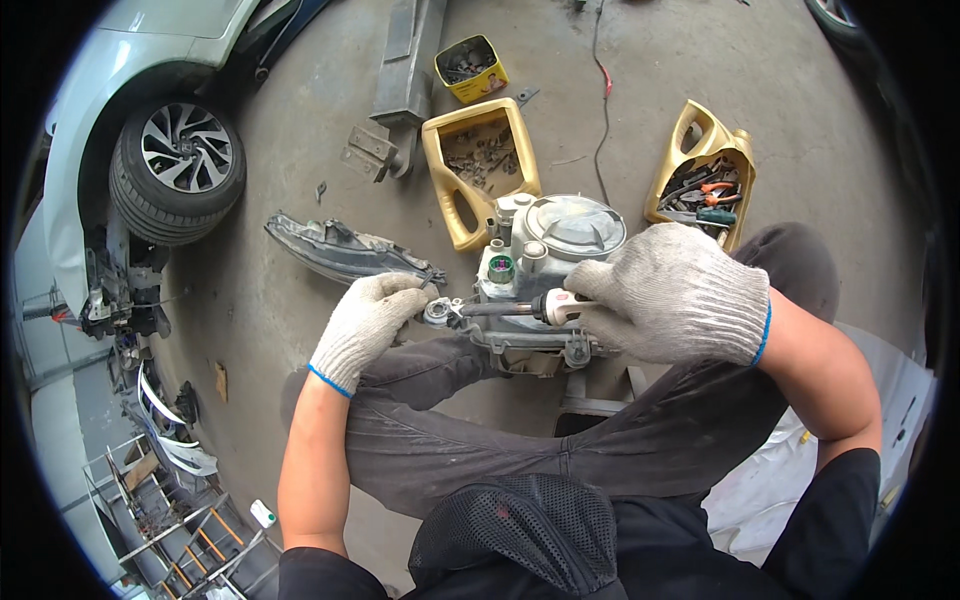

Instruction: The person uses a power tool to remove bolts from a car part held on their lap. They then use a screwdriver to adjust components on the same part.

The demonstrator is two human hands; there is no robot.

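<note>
My right hand, in a white knit glove, is closed round the light handle of a tool whose metal shaft lies horizontally across a headlight housing. The housing stands between my knees, with a round cap on top and a green connector on its near left. My gloved left hand pinches at the housing's left end, beside a small round fitting; what its fingers hold is too hidden to name. A long dark lamp piece lies on the floor behind that hand.
A car with a loose wheel is at left, above stacked parts and racks. Cut jugs of fasteners and tools, a yellow box, a metal post and a cable are on the floor ahead.
</note>
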